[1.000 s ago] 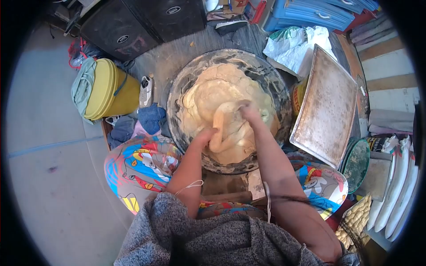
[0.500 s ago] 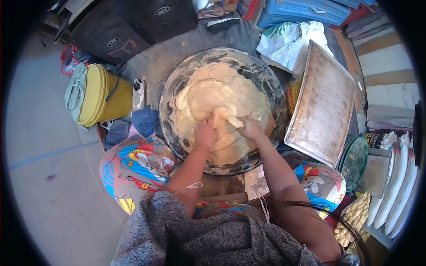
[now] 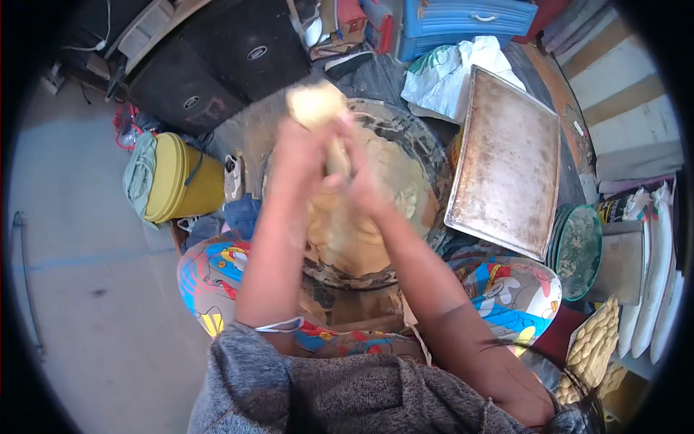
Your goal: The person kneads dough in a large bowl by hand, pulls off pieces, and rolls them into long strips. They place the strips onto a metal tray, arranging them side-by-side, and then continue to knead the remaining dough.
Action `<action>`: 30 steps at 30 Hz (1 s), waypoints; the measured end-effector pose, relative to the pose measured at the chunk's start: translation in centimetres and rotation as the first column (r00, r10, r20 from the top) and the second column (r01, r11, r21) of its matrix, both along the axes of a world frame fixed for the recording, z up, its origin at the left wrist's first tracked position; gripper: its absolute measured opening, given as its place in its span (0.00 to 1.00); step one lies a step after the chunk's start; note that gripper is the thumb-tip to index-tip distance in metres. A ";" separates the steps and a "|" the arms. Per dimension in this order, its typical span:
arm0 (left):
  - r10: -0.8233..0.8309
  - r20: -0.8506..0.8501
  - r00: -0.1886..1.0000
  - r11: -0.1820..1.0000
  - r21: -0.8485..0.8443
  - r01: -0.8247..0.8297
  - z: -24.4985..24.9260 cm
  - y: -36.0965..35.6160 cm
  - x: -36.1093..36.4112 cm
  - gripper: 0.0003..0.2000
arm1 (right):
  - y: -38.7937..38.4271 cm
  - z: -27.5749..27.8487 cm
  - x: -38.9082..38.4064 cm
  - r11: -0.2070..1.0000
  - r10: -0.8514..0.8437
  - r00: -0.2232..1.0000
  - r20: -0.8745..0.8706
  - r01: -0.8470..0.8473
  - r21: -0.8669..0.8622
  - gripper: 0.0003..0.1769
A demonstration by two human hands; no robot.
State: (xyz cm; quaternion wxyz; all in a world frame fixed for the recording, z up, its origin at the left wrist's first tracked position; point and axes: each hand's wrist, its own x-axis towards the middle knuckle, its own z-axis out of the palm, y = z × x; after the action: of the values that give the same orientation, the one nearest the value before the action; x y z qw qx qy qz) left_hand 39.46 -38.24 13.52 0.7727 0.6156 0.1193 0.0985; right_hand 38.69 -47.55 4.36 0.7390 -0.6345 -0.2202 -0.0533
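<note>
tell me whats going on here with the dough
A person is bent over a big round basin that holds a mass of pale dough. The left hand and right hand are pressed together above the basin, gripping a lump of dough that sticks out above the fingers. A worn metal baking tray leans beside the basin on the right, and a yellow bucket lies to the left.

Dough [image 3: 402, 194] in basin [image 3: 348, 275]; tray [image 3: 506, 159] right of basin; bucket [image 3: 181, 177] left of it; speakers [image 3: 217, 65] behind.
</note>
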 end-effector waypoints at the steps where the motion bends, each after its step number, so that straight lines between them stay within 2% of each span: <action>1: 0.030 0.047 0.998 0.998 -0.056 -0.027 3.2 0.6 0.1 0.15 | 0.4 -1.0 -1.2 0.958 0.037 0.994 -0.099 -0.064 -0.280 0.29; 2: 0.065 0.090 0.994 0.992 -0.117 -0.055 5.8 1.5 0.2 0.15 | 0.4 -2.2 -2.1 0.834 0.045 0.977 -0.208 -0.151 -0.531 0.30; 4: 0.000 0.227 0.974 0.955 -0.290 0.067 8.8 5.2 0.2 0.13 | -1.0 -7.2 -3.0 0.692 -0.008 0.997 -0.073 -0.047 -0.720 0.25; 5: -0.009 0.309 0.951 0.947 -0.304 0.107 9.5 7.3 -0.1 0.12 | -1.9 -10.5 -3.0 0.696 -0.017 0.998 -0.062 -0.032 -0.717 0.25; 6: -0.016 0.387 0.922 0.938 -0.313 0.148 10.2 8.7 -0.5 0.11 | -3.0 -13.8 -2.9 0.667 0.050 0.993 -0.103 -0.110 -0.737 0.24; 7: 0.047 0.360 0.932 0.942 -0.327 0.079 10.6 8.7 -1.2 0.11 | -3.6 -13.9 -2.7 0.630 0.116 0.982 -0.150 -0.189 -0.753 0.22; 8: 0.112 0.328 0.938 0.940 -0.341 0.007 10.9 8.8 -1.7 0.11 | -3.5 -14.1 -2.3 0.635 0.109 0.983 -0.146 -0.182 -0.751 0.22; 9: 0.098 0.238 0.966 0.944 -0.331 -0.014 9.8 9.3 -1.9 0.12 | -3.4 -12.0 -1.8 0.815 0.116 0.927 -0.356 -0.294 -0.499 0.21; 10: 0.097 0.239 0.966 0.942 -0.335 -0.011 8.8 8.6 -2.3 0.12 | -3.5 -9.4 -1.3 0.925 0.180 0.825 -0.536 -0.327 -0.193 0.20; 12: -0.094 0.071 0.993 0.994 -0.057 0.098 6.8 7.0 -3.6 0.14 | -4.2 -2.8 0.0 0.910 0.380 0.705 -0.599 -0.401 0.105 0.19; 13: -0.300 -0.035 0.953 0.952 0.051 0.302 5.3 7.7 -4.3 0.16 | -4.2 0.4 0.5 0.895 0.386 0.739 -0.552 -0.445 0.030 0.18; 14: -0.478 -0.162 0.863 0.856 0.136 0.499 4.2 8.3 -5.1 0.18 | -4.2 3.4 0.9 0.876 0.396 0.769 -0.502 -0.481 -0.045 0.19; 15: -0.599 -0.347 0.721 0.736 0.116 0.667 4.1 8.0 -5.6 0.20 | -4.8 6.8 1.3 0.829 0.434 0.776 -0.458 -0.543 -0.134 0.21; 16: -0.672 -0.516 0.531 0.591 0.058 0.804 4.1 7.4 -6.0 0.23 | -5.2 9.5 1.7 0.774 0.473 0.777 -0.416 -0.592 -0.224 0.23; 17: -0.672 -0.520 0.528 0.588 0.059 0.807 4.2 6.3 -6.3 0.23 | -5.5 10.8 2.1 0.778 0.472 0.778 -0.415 -0.589 -0.220 0.23; 19: -0.731 -0.419 0.538 0.554 0.095 0.827 4.4 3.7 -6.8 0.33 | -5.7 12.0 2.4 0.726 0.611 0.722 -0.325 -0.675 -0.134 0.25; 20: -0.732 -0.423 0.534 0.554 0.086 0.828 3.9 3.3 -6.8 0.33 | -5.9 12.1 2.2 0.726 0.610 0.719 -0.333 -0.675 -0.129 0.25; 22: -0.709 -0.047 0.704 0.691 0.153 0.706 2.8 3.0 -6.9 0.43 | -6.1 12.0 1.5 0.811 0.500 0.856 -0.131 -0.516 -0.274 0.29; 23: -0.611 0.035 0.791 0.780 0.202 0.593 2.5 2.7 -6.9 0.48 | -5.9 10.9 1.2 0.826 0.480 0.862 -0.162 -0.507 -0.246 0.28; 24: -0.609 0.032 0.793 0.781 0.199 0.592 2.8 2.5 -6.8 0.48 | -5.3 9.1 0.8 0.825 0.482 0.860 -0.166 -0.510 -0.245 0.28; 26: -0.376 0.146 0.915 0.917 -0.082 0.390 3.6 2.5 -6.5 0.46 | -3.7 3.8 -0.4 0.847 0.323 0.935 -0.144 -0.353 -0.398 0.27; 27: -0.380 0.160 0.911 0.904 -0.147 0.403 3.7 4.4 -6.4 0.42 | -3.3 1.0 -1.5 0.802 0.283 0.948 -0.147 -0.318 -0.505 0.26; 29: -0.202 0.381 0.902 0.868 -0.356 0.345 5.3 5.9 -6.7 0.32 | -3.1 -7.6 -4.1 0.693 0.242 0.959 -0.148 -0.277 -0.665 0.24; 30: -0.075 0.455 0.887 0.871 -0.404 0.281 6.0 7.8 -6.9 0.29 | -3.9 -13.0 -5.3 0.639 0.241 0.959 -0.151 -0.274 -0.719 0.24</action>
State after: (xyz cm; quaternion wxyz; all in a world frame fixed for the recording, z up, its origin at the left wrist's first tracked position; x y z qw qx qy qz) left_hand 32.60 -30.48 19.48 0.9088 0.3874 -0.0909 0.1257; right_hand 33.43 -51.44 -8.65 0.4270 -0.8399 -0.2955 0.1580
